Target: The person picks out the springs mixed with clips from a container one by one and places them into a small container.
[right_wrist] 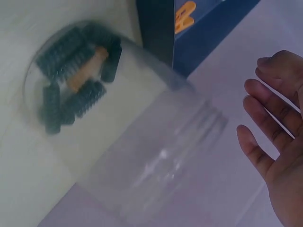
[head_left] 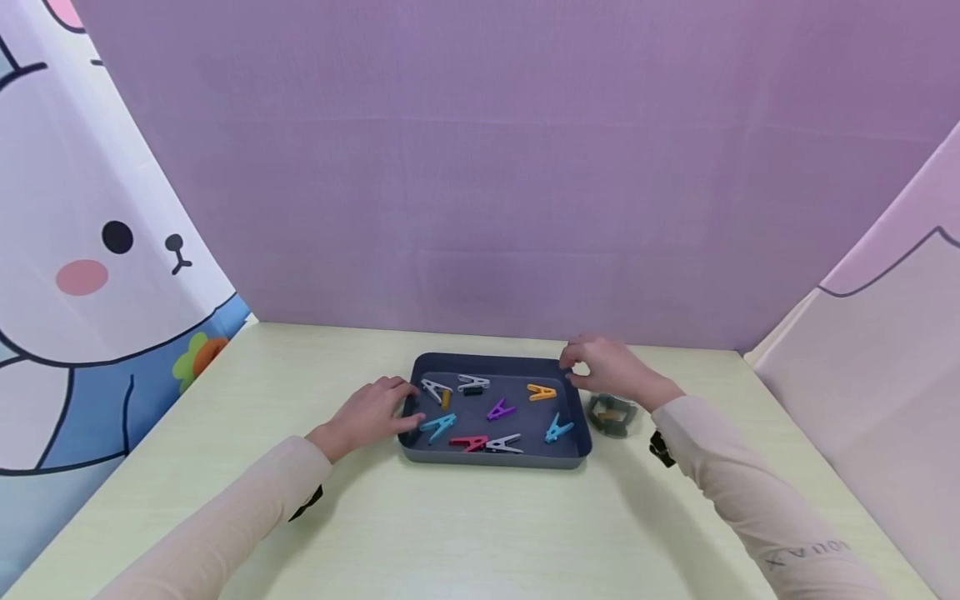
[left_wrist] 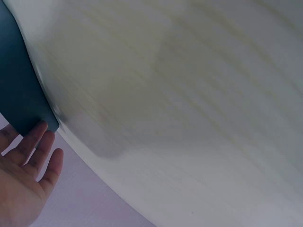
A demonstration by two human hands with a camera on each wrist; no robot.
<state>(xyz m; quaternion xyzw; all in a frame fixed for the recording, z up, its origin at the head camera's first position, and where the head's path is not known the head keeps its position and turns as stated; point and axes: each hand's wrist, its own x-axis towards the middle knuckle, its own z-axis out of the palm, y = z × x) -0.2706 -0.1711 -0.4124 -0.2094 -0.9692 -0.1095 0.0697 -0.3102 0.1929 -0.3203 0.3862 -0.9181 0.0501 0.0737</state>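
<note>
A dark grey tray (head_left: 491,459) on the table holds several clothespins, among them a purple clothespin (head_left: 500,409), a red clothespin (head_left: 469,442) and an orange clothespin (head_left: 542,392). My left hand (head_left: 369,417) rests at the tray's left rim with fingers extended; in the left wrist view its fingertips meet the tray's wall (left_wrist: 21,90). Over the tray's back right corner is my right hand (head_left: 613,367), its fingers loosely bent. Nothing shows between those fingers in the right wrist view. Beside the tray stands a clear jar (right_wrist: 156,156) with several dark green ribbed pieces (right_wrist: 66,54) inside.
Inside the tray, a small yellow piece (head_left: 446,399) and a dark green piece (head_left: 472,391) lie by grey clothespins. A tan piece (right_wrist: 87,68) sits among the green ones in the jar. Behind the table (head_left: 480,525) hangs a purple cloth (head_left: 480,167).
</note>
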